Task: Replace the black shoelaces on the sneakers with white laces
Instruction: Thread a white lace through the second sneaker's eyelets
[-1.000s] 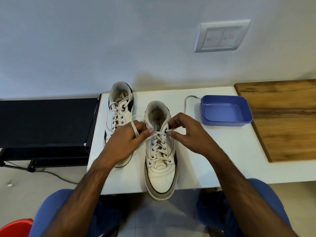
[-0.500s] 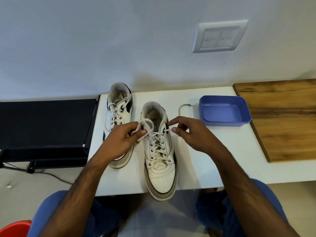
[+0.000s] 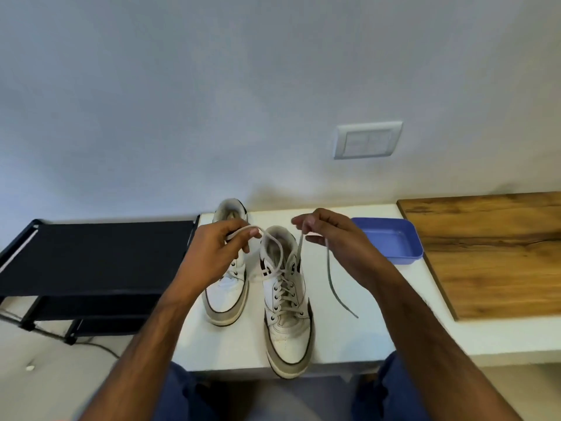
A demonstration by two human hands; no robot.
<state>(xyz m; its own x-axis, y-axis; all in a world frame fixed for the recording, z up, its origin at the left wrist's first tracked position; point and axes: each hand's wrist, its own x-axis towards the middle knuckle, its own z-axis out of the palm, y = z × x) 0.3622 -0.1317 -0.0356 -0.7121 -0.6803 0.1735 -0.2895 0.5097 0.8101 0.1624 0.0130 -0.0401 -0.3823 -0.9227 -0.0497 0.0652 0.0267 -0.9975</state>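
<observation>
The white desk (image 3: 349, 338) is carrying both sneakers near its left edge. The nearer sneaker (image 3: 287, 305), toe overhanging the front edge, is wearing the white lace (image 3: 282, 281) through every eyelet. The left hand (image 3: 217, 253) and right hand (image 3: 337, 241) are each pinching one lace end with curled fingers, lifted above the collar. Pulling both ends evenly should be seating the crossings before knotting.

A white table (image 3: 349, 338) is set against the wall. Two white sneakers are stood on it side by side: the left sneaker (image 3: 226, 294) further back, the right sneaker (image 3: 288, 323) reaching the near edge. A blue tray (image 3: 391, 243) is placed towards the back right, beside a wooden board (image 3: 485, 256) laid over the right end
</observation>
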